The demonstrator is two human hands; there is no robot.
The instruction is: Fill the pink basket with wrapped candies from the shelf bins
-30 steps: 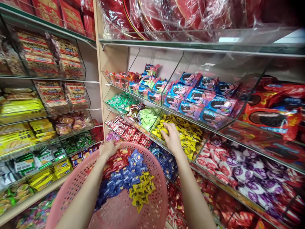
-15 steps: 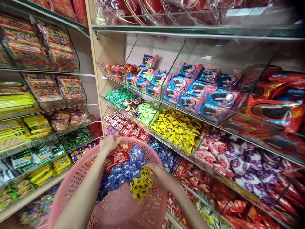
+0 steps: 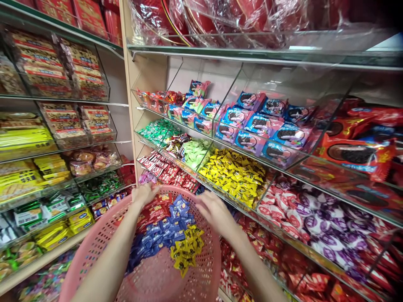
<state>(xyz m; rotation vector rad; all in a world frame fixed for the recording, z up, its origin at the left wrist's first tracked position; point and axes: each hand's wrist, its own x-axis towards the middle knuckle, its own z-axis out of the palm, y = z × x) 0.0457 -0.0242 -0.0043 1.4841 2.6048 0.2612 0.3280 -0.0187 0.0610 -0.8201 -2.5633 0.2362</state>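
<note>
My left hand [image 3: 145, 195] is closed over the far rim of a pink perforated plastic basket [image 3: 91, 239], which tilts towards me. Inside it lie red-wrapped candies [image 3: 159, 209], a band of blue-wrapped candies [image 3: 160, 230] and a small heap of yellow-wrapped candies [image 3: 187, 247]. Over the basket's right rim hovers my right hand [image 3: 212, 209], slightly blurred, its fingers loosely bent and apart with nothing visible in them. Beyond that hand, a shelf bin holds many yellow-wrapped candies [image 3: 234, 174] like those in the basket.
Clear-fronted shelves hold blue-and-pink cookie packs [image 3: 236, 115], pale green candies [image 3: 197, 151], red packets [image 3: 179, 178] and purple-and-white candies [image 3: 324, 214]. A glass shelf edge [image 3: 252, 54] runs above. Left shelves carry nut bars [image 3: 40, 63] and yellow packs [image 3: 27, 138].
My right hand has risen from the yellow candies in the basket to above its right rim. My left hand keeps its grip on the rim. The view has shifted slightly.
</note>
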